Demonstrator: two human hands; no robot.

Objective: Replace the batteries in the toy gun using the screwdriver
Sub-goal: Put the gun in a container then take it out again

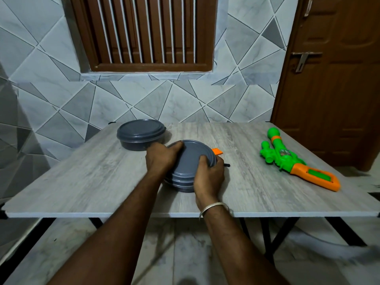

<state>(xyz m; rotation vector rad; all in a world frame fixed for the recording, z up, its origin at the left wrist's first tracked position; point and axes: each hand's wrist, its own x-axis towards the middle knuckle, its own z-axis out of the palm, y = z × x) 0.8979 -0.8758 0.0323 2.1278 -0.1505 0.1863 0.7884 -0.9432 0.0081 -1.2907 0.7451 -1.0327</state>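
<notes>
A green and orange toy gun (296,161) lies on the right side of the grey table (82,177), untouched. Both hands hold a round grey lidded container (189,161) at the table's middle. My left hand (162,156) grips its left rim with fingers curled over the lid. My right hand (209,173) grips its right side, thumb on the lid's edge. Behind the container an orange piece (217,151) pokes out, and a small black tip (226,165) shows by my right fingers; what they belong to is hidden.
A second round grey lidded container (140,134) stands behind and to the left, close to my left hand. A tiled wall with a brown shuttered window (144,31) lies beyond the table, and a brown door (333,79) stands at the right.
</notes>
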